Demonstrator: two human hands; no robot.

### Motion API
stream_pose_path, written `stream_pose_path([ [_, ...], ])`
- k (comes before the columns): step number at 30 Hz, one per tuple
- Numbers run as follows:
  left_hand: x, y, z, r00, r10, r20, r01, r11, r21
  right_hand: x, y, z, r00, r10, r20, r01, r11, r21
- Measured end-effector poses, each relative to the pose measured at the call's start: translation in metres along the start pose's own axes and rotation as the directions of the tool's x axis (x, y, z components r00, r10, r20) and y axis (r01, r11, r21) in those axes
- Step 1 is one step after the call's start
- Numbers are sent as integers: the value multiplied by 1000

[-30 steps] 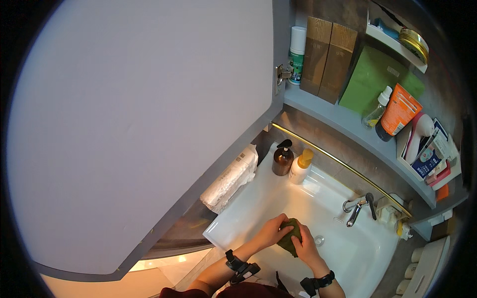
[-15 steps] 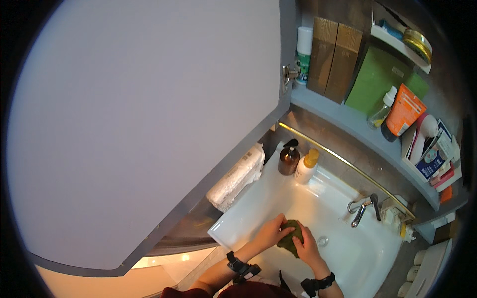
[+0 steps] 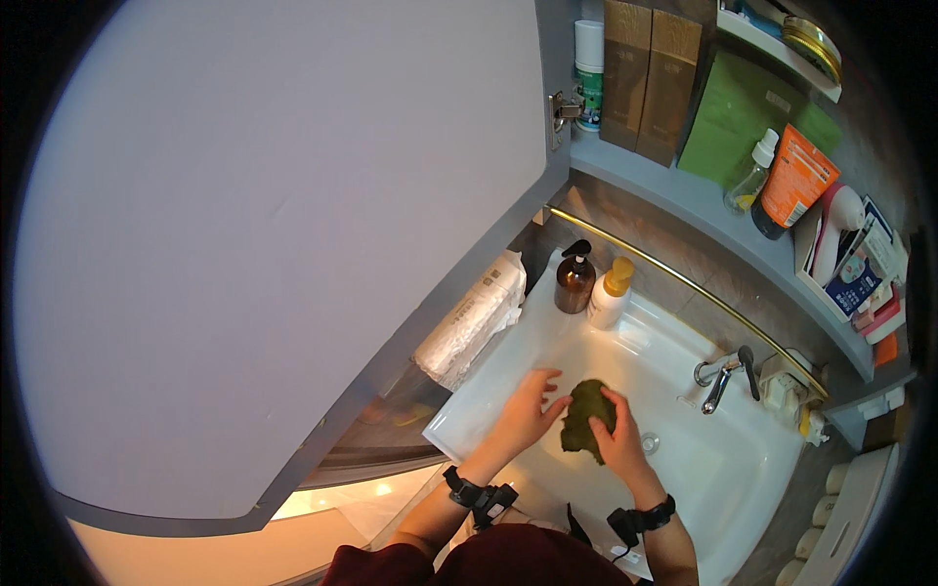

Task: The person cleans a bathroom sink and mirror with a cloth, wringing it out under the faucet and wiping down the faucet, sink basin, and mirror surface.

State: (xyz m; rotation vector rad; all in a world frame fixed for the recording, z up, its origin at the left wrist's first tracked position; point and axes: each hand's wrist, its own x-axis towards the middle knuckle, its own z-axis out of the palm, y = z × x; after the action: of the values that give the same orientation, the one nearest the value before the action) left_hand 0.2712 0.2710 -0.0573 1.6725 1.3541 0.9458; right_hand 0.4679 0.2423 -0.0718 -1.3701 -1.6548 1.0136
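Note:
Over the white sink (image 3: 718, 488), my right hand (image 3: 621, 437) grips a dark green cloth (image 3: 584, 420) at its right side, thumb on top. The cloth hangs crumpled, with an uneven edge. My left hand (image 3: 531, 408) is open just left of it, fingers spread and thumb near the cloth's edge; whether the thumb touches it I cannot tell. A chrome faucet (image 3: 721, 381) stands on the sink's right rear side, and the drain (image 3: 650, 443) shows just right of my right hand.
A brown pump bottle (image 3: 575, 278) and a white bottle with a yellow pump (image 3: 611, 293) stand at the sink's back corner. Left of them lies a tissue pack (image 3: 474, 320). An open cabinet door (image 3: 293, 244) fills the left; a gold rail (image 3: 684, 278) runs below the crowded shelf (image 3: 664, 200).
My left hand has let go of the cloth and moved slightly left, its fingers spreading. The cloth is more unfolded, held by my right hand alone. The view has shifted a little.

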Motion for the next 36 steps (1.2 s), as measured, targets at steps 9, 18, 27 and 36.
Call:
stream_pose_path([
  [9, -3, 20, -55, 902, 252, -352, -206, 965, 163, 163, -101, 17, 843, -529, -102, 468, 812, -348],
  [18, -19, 15, -75, 885, 302, -355, -222, 943, 249, 205, -89, 70, 857, -485, 177, 513, 767, -385],
  [27, -29, 8, -91, 872, 318, -372, -212, 930, 299, 155, -118, 9, 878, -426, -220, 356, 887, -294],
  [36, -83, 5, -109, 887, 225, -404, -97, 945, 313, 157, -96, 131, 806, -588, -65, 533, 769, -355],
])
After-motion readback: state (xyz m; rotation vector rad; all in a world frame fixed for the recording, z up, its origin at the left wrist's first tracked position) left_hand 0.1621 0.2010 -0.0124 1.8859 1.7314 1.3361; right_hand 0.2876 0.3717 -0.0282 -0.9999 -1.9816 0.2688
